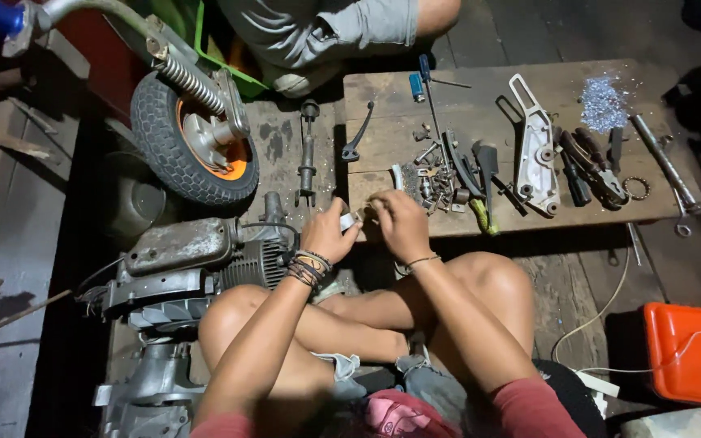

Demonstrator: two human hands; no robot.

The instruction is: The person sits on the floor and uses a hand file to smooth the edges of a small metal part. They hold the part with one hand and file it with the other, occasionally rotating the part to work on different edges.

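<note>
I see my left hand [328, 233] and right hand [399, 223] brought close together just at the near edge of the wooden board [496, 97], fingers curled in, both pinching a small pale metal part [352, 217] between them; the part is too small for me to tell what it is. Right behind the hands, on the board, lies a heap of bolts and small fittings [433, 182]. Further right on the board sits a white cast bracket [535, 150], then dark-handled pliers [590, 166], a bearing ring [636, 188] and a long steel rod [664, 162]. At the board's far right corner is a scatter of shiny shavings [604, 104]. On its far left part rests a black lever [357, 134]. Left of the board stands a small tyred wheel with an orange rim [195, 138], and below that, beside my left knee, an engine block [196, 268]. Another person's leg in grey shorts [326, 32] is beyond the board. An orange case [691, 353] lies near the board's right end, on my side.
</note>
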